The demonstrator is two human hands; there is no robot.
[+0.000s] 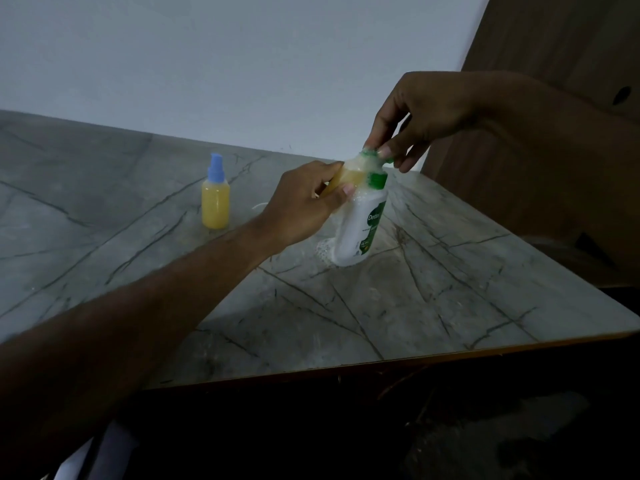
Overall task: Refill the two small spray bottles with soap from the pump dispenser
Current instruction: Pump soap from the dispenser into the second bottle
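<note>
Marbled desk (398, 306): left hand (304, 206) grips a small bottle (346, 176) against the dispenser (360, 223); right hand (415, 116) pinches its pump (372, 154).

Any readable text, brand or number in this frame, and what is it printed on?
"Dettol", partly cut off, runs vertically on the green label of the white pump dispenser.
Smaller print lower on that label: too blurred to read.
Capped spray bottle: no text visible.

The only writing I can read is "Dettol", running in white letters up the green label of the white pump dispenser (362, 223). The smaller print beneath it is too blurred for me to read.
</note>
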